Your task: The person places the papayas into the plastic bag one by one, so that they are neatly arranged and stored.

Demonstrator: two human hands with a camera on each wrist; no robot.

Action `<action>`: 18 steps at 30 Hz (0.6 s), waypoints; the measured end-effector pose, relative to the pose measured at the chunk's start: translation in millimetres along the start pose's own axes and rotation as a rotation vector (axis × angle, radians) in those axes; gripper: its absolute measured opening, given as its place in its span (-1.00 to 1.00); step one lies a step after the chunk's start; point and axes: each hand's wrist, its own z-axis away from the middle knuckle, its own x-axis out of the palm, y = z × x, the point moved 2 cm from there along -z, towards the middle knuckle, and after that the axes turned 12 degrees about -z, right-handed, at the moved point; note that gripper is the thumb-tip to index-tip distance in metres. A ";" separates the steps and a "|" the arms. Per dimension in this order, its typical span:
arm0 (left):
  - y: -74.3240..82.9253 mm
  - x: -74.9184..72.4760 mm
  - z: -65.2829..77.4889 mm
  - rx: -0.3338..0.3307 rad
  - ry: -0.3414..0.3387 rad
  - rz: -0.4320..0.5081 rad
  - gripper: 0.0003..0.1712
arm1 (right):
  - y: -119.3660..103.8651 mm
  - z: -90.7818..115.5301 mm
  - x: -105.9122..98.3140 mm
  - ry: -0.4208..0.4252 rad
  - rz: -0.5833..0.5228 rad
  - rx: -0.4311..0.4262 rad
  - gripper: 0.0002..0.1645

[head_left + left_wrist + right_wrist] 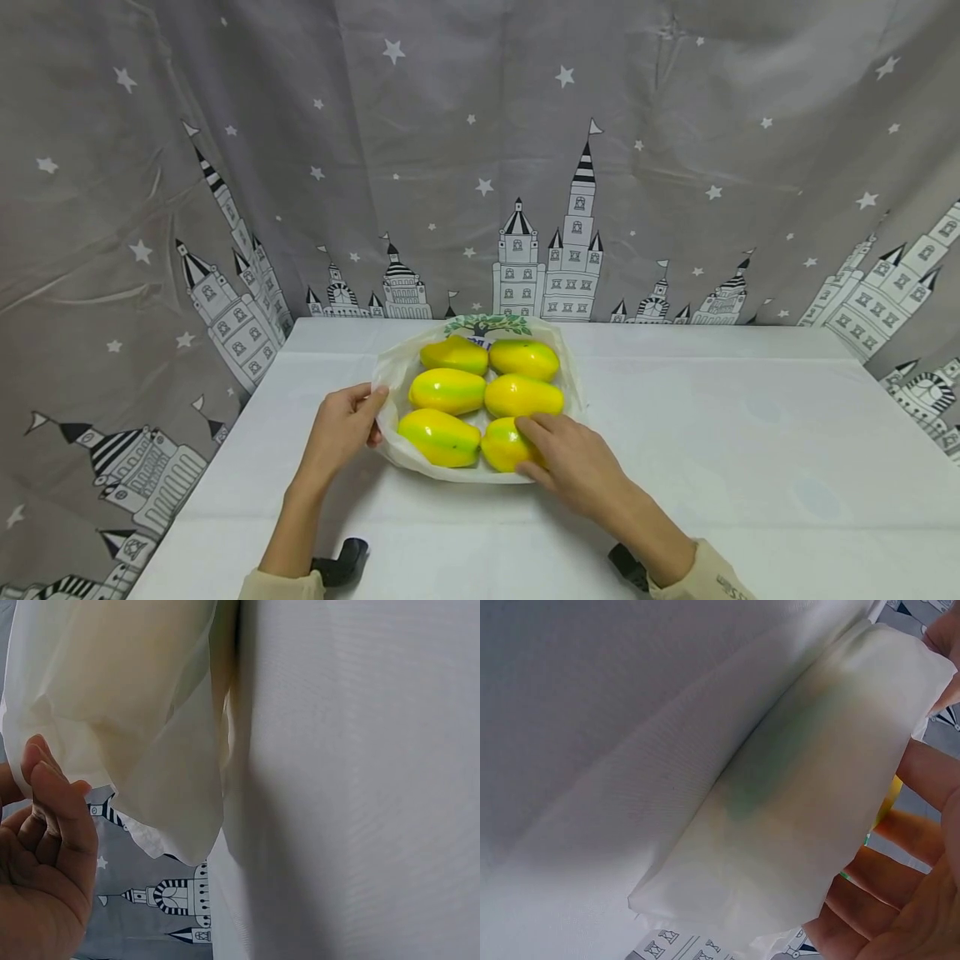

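Observation:
A white plastic bag (405, 452) with a tree print lies open on the table. Several glossy yellow-green, mango-like fruits lie inside in two columns. My left hand (347, 422) pinches the bag's left rim between thumb and fingers; the left wrist view shows this hand (52, 847) at the thin film. At the bag's front right corner, my right hand (573, 458) grips the nearest right fruit (504, 444), its fingers over the top and its thumb at the front. In the right wrist view the bag wall (780, 810) hides most of that fruit from the hand (907, 877).
The bag rests on a white-covered table (750, 433). A grey curtain (450, 125) with castles and stars hangs behind the table's far edge. Black wrist mounts (341, 562) show beneath both forearms at the front.

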 end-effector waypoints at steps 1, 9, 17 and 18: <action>0.1 0.3 0.0 0.000 -0.001 0.001 -0.55 | 0.0 0.5 0.0 0.002 0.002 0.000 -0.38; 3.1 2.9 -2.1 0.038 0.018 -0.063 -0.43 | 2.7 7.8 -4.7 0.118 -0.017 -0.023 -0.26; 4.8 -10.7 1.5 0.114 0.214 -0.278 -0.31 | 10.9 4.0 -17.8 0.177 -0.030 0.000 -0.32; 4.5 -12.5 2.8 0.132 0.231 -0.299 -0.31 | 13.6 3.1 -19.6 0.179 -0.033 0.008 -0.32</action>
